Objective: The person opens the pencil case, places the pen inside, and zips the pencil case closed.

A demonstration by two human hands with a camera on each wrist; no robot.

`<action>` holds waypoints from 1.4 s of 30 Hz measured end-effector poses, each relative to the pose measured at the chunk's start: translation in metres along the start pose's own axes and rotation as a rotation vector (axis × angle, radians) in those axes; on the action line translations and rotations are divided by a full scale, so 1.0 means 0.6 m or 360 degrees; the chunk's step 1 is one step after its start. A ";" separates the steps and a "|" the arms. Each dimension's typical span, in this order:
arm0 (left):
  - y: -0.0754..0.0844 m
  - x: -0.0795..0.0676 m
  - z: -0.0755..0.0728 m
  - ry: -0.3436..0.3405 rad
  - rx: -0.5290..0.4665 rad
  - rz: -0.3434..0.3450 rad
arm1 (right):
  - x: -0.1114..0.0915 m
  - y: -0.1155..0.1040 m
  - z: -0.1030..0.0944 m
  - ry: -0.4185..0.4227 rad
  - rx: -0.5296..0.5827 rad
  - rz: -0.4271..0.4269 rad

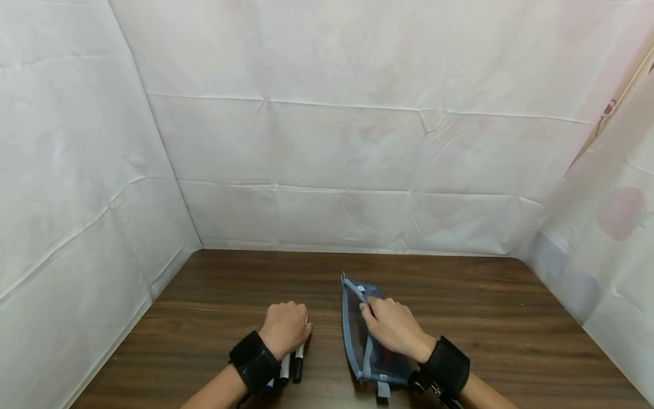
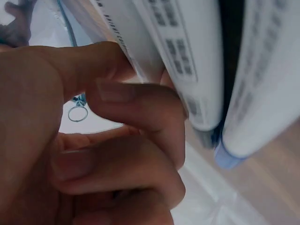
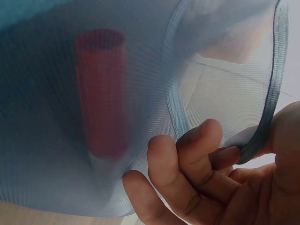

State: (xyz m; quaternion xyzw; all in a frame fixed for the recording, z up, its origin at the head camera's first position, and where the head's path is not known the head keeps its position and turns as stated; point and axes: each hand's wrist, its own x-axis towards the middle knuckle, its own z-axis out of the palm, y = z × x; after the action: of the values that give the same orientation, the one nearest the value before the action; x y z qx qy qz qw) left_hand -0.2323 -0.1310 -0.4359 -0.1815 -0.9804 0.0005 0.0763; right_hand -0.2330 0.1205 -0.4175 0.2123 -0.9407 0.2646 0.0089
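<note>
My left hand [image 1: 286, 329] pinches a white marker [image 2: 133, 42] between thumb and forefinger, its other fingers curled. Two more white markers, one at the middle [image 2: 183, 51] and one with a blue end [image 2: 262, 84], lie alongside it. From above, black caps [image 1: 298, 368] show below the hand. To the right, a blue mesh zip pouch [image 1: 348, 335] lies with its mouth gaping. My right hand [image 1: 395, 329] grips the zipper edge of its right side, thumb against fingers. Through the mesh in the right wrist view shows a marker with a red cap [image 3: 104, 103].
A dark brown wood-grain table [image 1: 204, 318] carries everything. White cloth sheets [image 1: 327, 147] hang behind it and on both sides. A metal ring [image 1: 343, 276] hangs at the pouch's far end, and a fabric tab [image 1: 383, 390] sticks out at its near end.
</note>
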 end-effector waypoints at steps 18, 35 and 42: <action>-0.001 0.003 -0.027 -0.0208 -0.0896 -0.0103 | -0.004 0.003 0.005 -0.0016 -0.0006 0.0011; 0.006 0.010 -0.048 -0.0465 -0.1691 0.0019 | -0.005 0.002 -0.002 -0.0005 0.0038 -0.0013; 0.046 0.027 -0.053 -0.0626 -0.2235 0.0064 | 0.000 0.004 -0.012 0.0005 0.0062 -0.0002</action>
State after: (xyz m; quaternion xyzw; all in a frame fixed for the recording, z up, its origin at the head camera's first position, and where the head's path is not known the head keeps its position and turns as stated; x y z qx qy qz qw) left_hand -0.2328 -0.1005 -0.4032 -0.2021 -0.7417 -0.5945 -0.2357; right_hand -0.2344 0.1262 -0.4128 0.2126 -0.9352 0.2832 0.0063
